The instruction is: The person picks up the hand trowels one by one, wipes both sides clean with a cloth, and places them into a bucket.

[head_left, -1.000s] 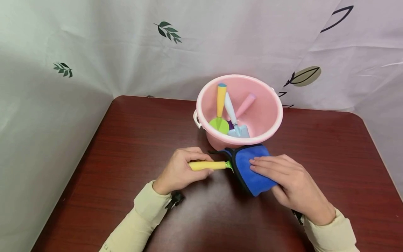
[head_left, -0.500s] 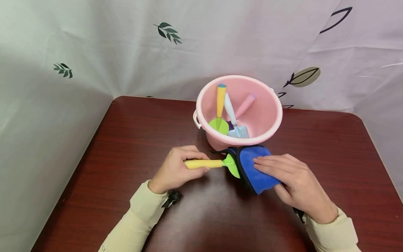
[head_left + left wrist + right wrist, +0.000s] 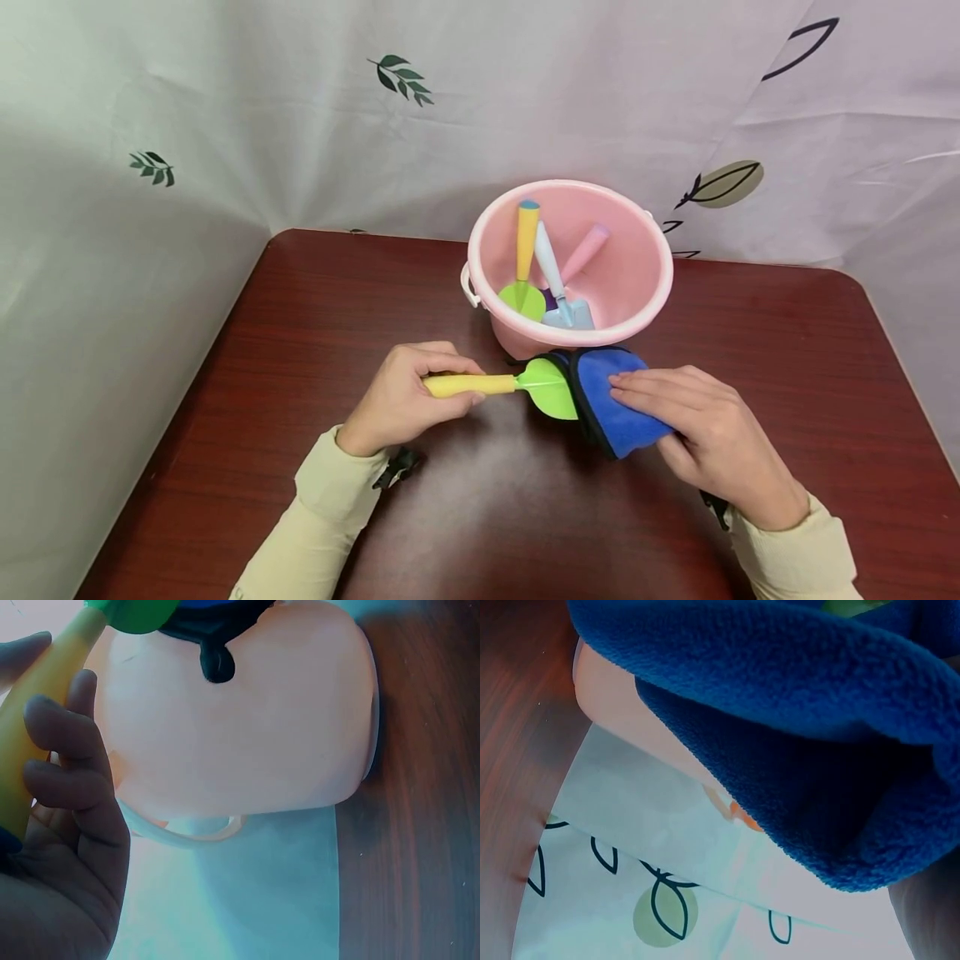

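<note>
The yellow handle of a toy shovel (image 3: 510,387) is gripped by the curled fingers of the left hand (image 3: 401,400) above the desk (image 3: 315,317). Its green blade's far edge is covered by a folded blue cloth (image 3: 611,400), clamped by the right hand (image 3: 712,437), just before the pink bucket (image 3: 648,275).

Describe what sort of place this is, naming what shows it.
Probably a makeshift indoor tabletop setup: a dark wooden table, a leaf-print sheet hung behind as a backdrop, and a pink bucket of toy spades.
</note>
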A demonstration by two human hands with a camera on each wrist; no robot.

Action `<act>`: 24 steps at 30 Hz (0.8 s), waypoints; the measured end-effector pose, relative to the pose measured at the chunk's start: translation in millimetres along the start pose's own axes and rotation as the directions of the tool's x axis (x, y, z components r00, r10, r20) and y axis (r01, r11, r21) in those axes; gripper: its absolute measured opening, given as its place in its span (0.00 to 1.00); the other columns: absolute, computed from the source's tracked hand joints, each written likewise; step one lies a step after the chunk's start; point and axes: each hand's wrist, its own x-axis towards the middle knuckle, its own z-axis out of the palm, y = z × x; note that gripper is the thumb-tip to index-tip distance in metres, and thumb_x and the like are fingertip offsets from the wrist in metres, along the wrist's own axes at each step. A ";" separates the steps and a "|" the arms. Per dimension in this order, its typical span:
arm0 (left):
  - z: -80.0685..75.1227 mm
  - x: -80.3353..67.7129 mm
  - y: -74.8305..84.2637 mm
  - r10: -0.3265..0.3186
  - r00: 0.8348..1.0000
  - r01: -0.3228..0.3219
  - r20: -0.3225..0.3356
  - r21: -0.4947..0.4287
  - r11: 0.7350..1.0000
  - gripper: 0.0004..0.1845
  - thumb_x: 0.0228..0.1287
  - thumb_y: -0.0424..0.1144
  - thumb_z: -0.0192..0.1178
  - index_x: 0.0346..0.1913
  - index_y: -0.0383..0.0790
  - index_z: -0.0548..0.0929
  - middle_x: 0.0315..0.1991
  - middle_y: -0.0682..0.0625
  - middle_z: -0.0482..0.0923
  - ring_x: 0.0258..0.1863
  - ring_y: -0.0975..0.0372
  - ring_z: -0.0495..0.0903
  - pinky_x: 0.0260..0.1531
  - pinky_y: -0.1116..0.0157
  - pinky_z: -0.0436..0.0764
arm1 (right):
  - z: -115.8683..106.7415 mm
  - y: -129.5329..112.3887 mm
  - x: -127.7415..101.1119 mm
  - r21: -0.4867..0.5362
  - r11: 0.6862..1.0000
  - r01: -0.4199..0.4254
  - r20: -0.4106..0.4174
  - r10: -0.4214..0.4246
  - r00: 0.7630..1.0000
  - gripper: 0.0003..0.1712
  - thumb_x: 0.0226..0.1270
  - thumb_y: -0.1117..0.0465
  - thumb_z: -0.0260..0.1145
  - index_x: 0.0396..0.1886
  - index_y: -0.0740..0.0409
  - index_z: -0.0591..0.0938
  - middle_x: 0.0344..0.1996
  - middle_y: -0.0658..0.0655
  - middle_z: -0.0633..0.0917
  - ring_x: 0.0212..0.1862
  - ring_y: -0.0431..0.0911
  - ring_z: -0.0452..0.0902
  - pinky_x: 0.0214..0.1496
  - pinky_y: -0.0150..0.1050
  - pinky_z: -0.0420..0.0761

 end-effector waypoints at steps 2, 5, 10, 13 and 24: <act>-1.4 -0.4 -0.5 -0.002 1.000 0.001 -0.004 -0.002 1.000 0.10 0.52 0.32 0.74 0.38 0.49 0.91 0.26 0.59 0.81 0.23 0.62 0.74 0.23 0.68 0.72 | -0.3 0.5 -0.3 -0.003 1.000 0.003 -0.004 -0.003 1.000 0.24 0.68 0.64 0.46 0.49 0.65 0.87 0.48 0.60 0.87 0.50 0.52 0.83 0.63 0.31 0.68; -4.0 -0.5 -0.6 -0.002 1.000 0.002 -0.008 -0.003 1.000 0.11 0.52 0.32 0.74 0.38 0.50 0.91 0.27 0.59 0.81 0.23 0.62 0.74 0.23 0.68 0.72 | -0.3 1.0 -0.3 -0.004 1.000 0.007 -0.011 -0.007 1.000 0.24 0.68 0.64 0.47 0.49 0.65 0.87 0.48 0.60 0.88 0.49 0.53 0.83 0.63 0.32 0.69; -9.8 -0.3 -0.9 0.001 1.000 -0.001 -0.014 -0.018 1.000 0.12 0.52 0.30 0.74 0.38 0.51 0.91 0.27 0.59 0.81 0.24 0.63 0.75 0.23 0.67 0.73 | -1.1 1.0 -0.5 -0.007 1.000 0.004 -0.016 -0.004 1.000 0.24 0.67 0.65 0.46 0.48 0.65 0.87 0.47 0.60 0.88 0.49 0.53 0.84 0.62 0.31 0.69; -14.4 -0.5 -1.0 0.005 1.000 -0.005 -0.021 -0.029 1.000 0.12 0.52 0.30 0.74 0.38 0.49 0.91 0.26 0.57 0.82 0.24 0.62 0.75 0.23 0.67 0.74 | -1.7 1.4 -0.9 -0.012 1.000 0.001 -0.017 -0.001 1.000 0.24 0.67 0.65 0.46 0.48 0.65 0.87 0.47 0.60 0.88 0.48 0.53 0.84 0.62 0.31 0.69; -46.6 -11.0 1.9 0.064 0.997 -0.065 -0.035 -0.031 0.997 0.16 0.50 0.24 0.74 0.39 0.49 0.91 0.27 0.55 0.82 0.23 0.61 0.75 0.21 0.67 0.73 | -3.4 3.9 -4.7 -0.038 0.999 -0.030 -0.014 0.029 0.999 0.25 0.66 0.64 0.46 0.48 0.64 0.88 0.46 0.58 0.88 0.47 0.52 0.85 0.62 0.30 0.69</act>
